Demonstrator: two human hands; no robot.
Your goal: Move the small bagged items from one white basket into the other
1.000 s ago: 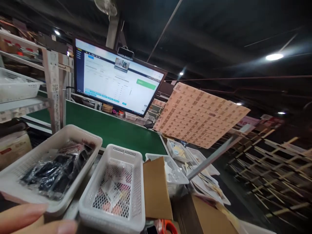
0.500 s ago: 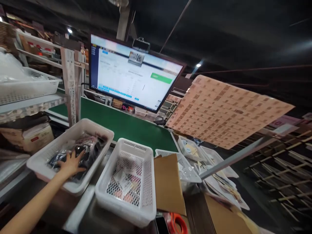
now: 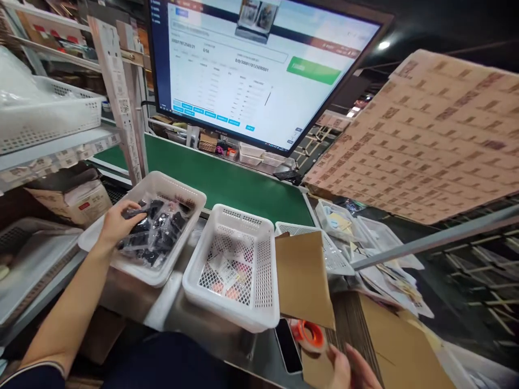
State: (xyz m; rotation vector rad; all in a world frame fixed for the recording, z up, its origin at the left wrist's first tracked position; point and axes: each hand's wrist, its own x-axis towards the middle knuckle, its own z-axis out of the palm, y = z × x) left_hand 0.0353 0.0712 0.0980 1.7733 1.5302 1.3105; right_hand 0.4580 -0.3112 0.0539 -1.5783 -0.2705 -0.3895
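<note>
My left hand [image 3: 118,222] is at the left side of a white plastic basket [image 3: 199,190], its fingers closed on a bagged black item [image 3: 135,212]. Several more black items in clear plastic bags [image 3: 160,232] fill that basket; what they are I cannot make out. At the bottom right, my right hand [image 3: 352,371] shows only in part. Its thumb and fingers are apart with nothing seen between them, close to a stack of cardboard [image 3: 352,324] and an orange tape roll [image 3: 310,334].
A second white basket [image 3: 231,319] holds a few small packets. Beside it are a cardboard flap [image 3: 302,275] and a phone [image 3: 288,346]. Behind runs a green belt [image 3: 227,183] under a large monitor [image 3: 243,70]. A label-covered board [image 3: 425,140] and a metal bar [image 3: 438,237] jut in from the right.
My left hand went from spread over the bagged items to closed on one at the basket's left side. My right hand has come into view. The view has tilted down and come closer.
</note>
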